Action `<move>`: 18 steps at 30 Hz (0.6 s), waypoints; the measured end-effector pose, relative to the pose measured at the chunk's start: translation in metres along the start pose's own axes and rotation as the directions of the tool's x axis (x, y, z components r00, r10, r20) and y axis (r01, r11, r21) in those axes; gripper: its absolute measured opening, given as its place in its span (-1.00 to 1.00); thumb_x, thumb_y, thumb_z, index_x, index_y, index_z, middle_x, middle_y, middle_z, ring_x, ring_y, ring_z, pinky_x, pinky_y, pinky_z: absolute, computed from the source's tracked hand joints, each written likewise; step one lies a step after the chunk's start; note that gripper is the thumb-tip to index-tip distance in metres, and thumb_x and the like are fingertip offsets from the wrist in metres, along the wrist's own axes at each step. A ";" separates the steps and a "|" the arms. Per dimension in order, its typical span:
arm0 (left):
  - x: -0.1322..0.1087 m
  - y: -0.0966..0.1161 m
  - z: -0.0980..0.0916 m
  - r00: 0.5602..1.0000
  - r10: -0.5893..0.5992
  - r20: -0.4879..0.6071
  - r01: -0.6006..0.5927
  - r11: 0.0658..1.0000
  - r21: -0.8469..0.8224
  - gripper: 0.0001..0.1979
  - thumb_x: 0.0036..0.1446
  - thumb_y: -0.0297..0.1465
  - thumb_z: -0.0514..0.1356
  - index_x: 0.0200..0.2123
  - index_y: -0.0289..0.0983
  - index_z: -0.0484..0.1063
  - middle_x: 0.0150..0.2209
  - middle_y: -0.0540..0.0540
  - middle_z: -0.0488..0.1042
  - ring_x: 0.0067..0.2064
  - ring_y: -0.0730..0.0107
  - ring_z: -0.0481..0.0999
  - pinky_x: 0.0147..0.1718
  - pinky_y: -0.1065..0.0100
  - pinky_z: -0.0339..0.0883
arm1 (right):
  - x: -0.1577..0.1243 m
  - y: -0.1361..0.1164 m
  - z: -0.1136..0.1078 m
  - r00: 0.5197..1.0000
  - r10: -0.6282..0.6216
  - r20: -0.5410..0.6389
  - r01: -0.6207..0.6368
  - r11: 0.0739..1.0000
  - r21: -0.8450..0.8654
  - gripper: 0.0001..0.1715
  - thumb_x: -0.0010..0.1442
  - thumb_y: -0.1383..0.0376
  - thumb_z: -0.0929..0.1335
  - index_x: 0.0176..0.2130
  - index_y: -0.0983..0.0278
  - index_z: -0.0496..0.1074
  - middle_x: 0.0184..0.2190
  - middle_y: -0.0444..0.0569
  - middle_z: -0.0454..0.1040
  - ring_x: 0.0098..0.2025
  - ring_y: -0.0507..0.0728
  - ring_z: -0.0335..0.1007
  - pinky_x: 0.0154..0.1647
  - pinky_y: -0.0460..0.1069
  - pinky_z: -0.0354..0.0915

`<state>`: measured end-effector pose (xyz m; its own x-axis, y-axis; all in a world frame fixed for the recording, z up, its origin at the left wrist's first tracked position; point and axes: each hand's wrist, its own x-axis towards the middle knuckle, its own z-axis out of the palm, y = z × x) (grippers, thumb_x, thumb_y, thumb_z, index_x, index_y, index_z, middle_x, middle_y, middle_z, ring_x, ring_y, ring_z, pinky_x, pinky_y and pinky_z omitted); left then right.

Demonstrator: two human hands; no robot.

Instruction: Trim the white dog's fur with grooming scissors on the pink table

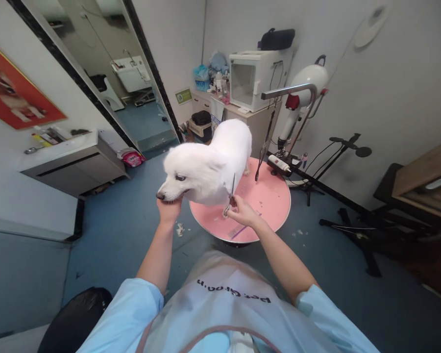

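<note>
A white fluffy dog (231, 142) stands on a round pink grooming table (275, 196), its head turned toward the left. Under its chin is my left hand (169, 210), closed around the lower jaw, with the fingers partly hidden by fur. My right hand (242, 212) grips a pair of scissors (232, 189) by the handles. The blades point upward beside the fur of the dog's neck and chest. On the tabletop near my right hand lies a comb (238, 230) with a purple edge.
A grooming arm (290, 90) with a hanging dark strap (260, 157) rises at the table's right side. Behind it stands a white dryer (308, 78). A black tripod stand (338, 152) is farther right. Fur clippings (180, 229) lie on the blue floor. A black bin bag (81, 314) sits lower left.
</note>
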<state>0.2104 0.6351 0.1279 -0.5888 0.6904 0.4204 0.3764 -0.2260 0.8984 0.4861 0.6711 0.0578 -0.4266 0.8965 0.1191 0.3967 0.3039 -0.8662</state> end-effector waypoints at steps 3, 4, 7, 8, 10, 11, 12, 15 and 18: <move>-0.001 0.001 0.001 1.000 -0.017 -0.017 0.017 1.000 -0.005 -0.53 -0.18 -0.37 0.47 -0.13 -0.34 0.55 -0.04 -0.21 0.61 0.08 0.08 0.57 0.13 0.09 0.46 | 0.002 -0.001 -0.003 0.999 0.037 -0.023 -0.038 0.999 -0.013 -0.71 0.08 0.33 0.32 -0.13 0.23 0.34 -0.35 -0.11 0.43 -0.33 0.09 0.33 -0.27 0.01 0.23; -0.002 0.002 0.001 1.000 -0.024 -0.015 0.024 1.000 -0.002 -0.53 -0.18 -0.37 0.47 -0.13 -0.34 0.55 -0.04 -0.21 0.61 0.08 0.08 0.57 0.14 0.09 0.46 | 0.003 -0.001 -0.004 0.999 0.034 -0.022 -0.034 0.999 -0.005 -0.69 0.08 0.32 0.32 -0.11 0.23 0.33 -0.34 -0.11 0.43 -0.34 0.09 0.33 -0.27 0.01 0.24; -0.002 0.002 0.001 1.000 -0.028 -0.006 0.028 1.000 0.006 -0.50 -0.17 -0.37 0.47 -0.10 -0.34 0.54 -0.01 -0.22 0.60 0.10 0.09 0.56 0.15 0.10 0.45 | 0.005 0.001 -0.002 1.000 -0.011 -0.012 0.011 1.000 0.000 -0.61 0.07 0.29 0.37 -0.07 0.23 0.32 -0.26 -0.07 0.44 -0.26 0.12 0.36 -0.22 0.03 0.27; -0.002 0.003 0.001 1.000 -0.025 -0.010 0.025 1.000 0.007 -0.49 -0.17 -0.37 0.47 -0.09 -0.35 0.53 -0.01 -0.22 0.60 0.10 0.09 0.56 0.15 0.10 0.45 | 0.006 0.001 -0.001 1.000 -0.011 -0.014 0.011 1.000 -0.003 -0.63 0.07 0.29 0.36 -0.09 0.23 0.31 -0.25 -0.06 0.44 -0.24 0.13 0.36 -0.20 0.04 0.28; -0.002 0.003 0.000 1.000 -0.015 -0.008 0.015 1.000 0.014 -0.49 -0.17 -0.38 0.47 -0.08 -0.35 0.53 -0.01 -0.22 0.60 0.10 0.09 0.56 0.15 0.09 0.46 | 0.007 0.001 0.005 1.000 0.016 -0.023 -0.016 1.000 0.011 -0.70 0.10 0.31 0.31 -0.11 0.23 0.30 -0.27 -0.05 0.44 -0.25 0.14 0.36 -0.18 0.07 0.29; -0.002 0.003 -0.001 1.000 -0.009 0.000 0.009 1.000 0.024 -0.50 -0.16 -0.38 0.47 -0.09 -0.34 0.54 -0.01 -0.21 0.60 0.11 0.09 0.56 0.15 0.09 0.45 | 0.007 0.001 0.008 0.999 0.030 -0.028 -0.029 0.999 0.025 -0.72 0.11 0.32 0.30 -0.12 0.23 0.30 -0.28 -0.05 0.44 -0.26 0.15 0.36 -0.18 0.08 0.30; -0.003 0.003 -0.002 1.000 -0.004 0.011 0.004 0.999 0.033 -0.51 -0.16 -0.38 0.47 -0.09 -0.34 0.54 -0.01 -0.21 0.60 0.11 0.09 0.56 0.16 0.08 0.45 | 0.006 0.001 0.013 0.999 0.034 -0.032 -0.032 0.999 0.039 -0.71 0.11 0.31 0.31 -0.11 0.22 0.30 -0.27 -0.05 0.43 -0.25 0.15 0.37 -0.17 0.09 0.31; -0.005 0.004 -0.004 0.999 0.009 0.038 -0.010 0.999 0.034 -0.53 -0.13 -0.37 0.47 -0.09 -0.33 0.55 -0.01 -0.20 0.61 0.10 0.10 0.56 0.17 0.08 0.44 | 0.001 -0.001 0.030 0.997 0.047 -0.068 -0.043 0.997 0.059 -0.61 0.08 0.27 0.38 -0.07 0.20 0.31 -0.22 -0.02 0.42 -0.19 0.19 0.36 -0.11 0.12 0.32; -0.007 0.005 -0.004 0.999 0.022 0.046 -0.022 1.000 0.001 -0.50 -0.13 -0.34 0.48 -0.06 -0.33 0.55 0.01 -0.20 0.60 0.07 0.13 0.58 0.16 0.10 0.46 | -0.004 -0.001 0.050 0.990 0.120 -0.068 -0.104 0.974 0.200 -0.60 0.11 0.27 0.35 -0.02 0.19 0.30 -0.24 -0.01 0.39 -0.18 0.21 0.34 -0.07 0.14 0.30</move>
<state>0.2134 0.6267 0.1303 -0.5470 0.7158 0.4341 0.3903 -0.2407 0.8887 0.4470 0.6511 0.0340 -0.3195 0.9464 0.0472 0.2682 0.1381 -0.9534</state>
